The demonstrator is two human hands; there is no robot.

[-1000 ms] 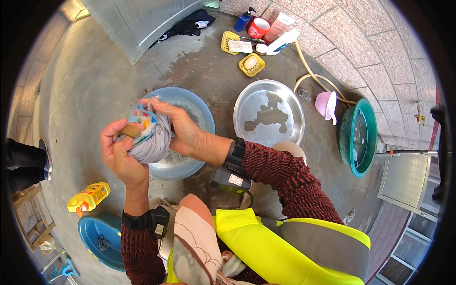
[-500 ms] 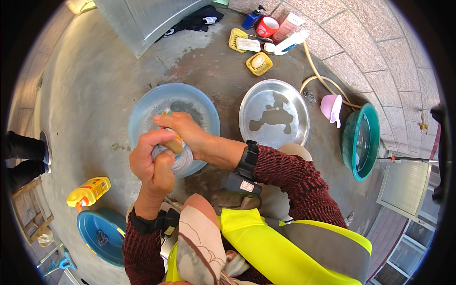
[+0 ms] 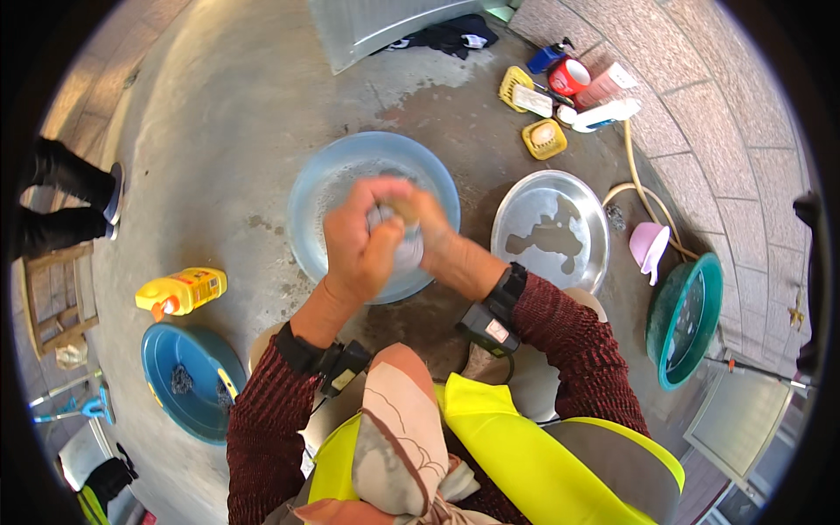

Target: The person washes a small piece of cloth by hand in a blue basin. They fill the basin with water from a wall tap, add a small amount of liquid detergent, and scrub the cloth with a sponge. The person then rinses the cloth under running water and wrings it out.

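Above the light-blue basin [image 3: 302, 188], which holds sudsy water, both my hands are closed together. My left hand [image 3: 357, 241] grips a bunched, pale grey-blue cloth [image 3: 409, 252], its thumb across the top. From the other side, my right hand [image 3: 442, 241] wraps round the same cloth. A small tan patch shows between the fingers; blur hides what it is. Just right of the basin lies a shallow metal basin [image 3: 595, 254] with a thin puddle in it.
At left are a yellow bottle [image 3: 188, 290], a blue tub [image 3: 206, 385] with dark scrubbers, and a standing person's legs [image 3: 74, 188]. A green tub [image 3: 682, 324], pink scoop [image 3: 649, 245] and hose [image 3: 632, 157] sit right. Soap dishes [image 3: 544, 140] and a red mug [image 3: 570, 77] stand by the wall.
The whole view has shifted, so the basins sit further right in the picture. My hands stay clasped on the cloth and have turned, with the left now more upright beside the right.
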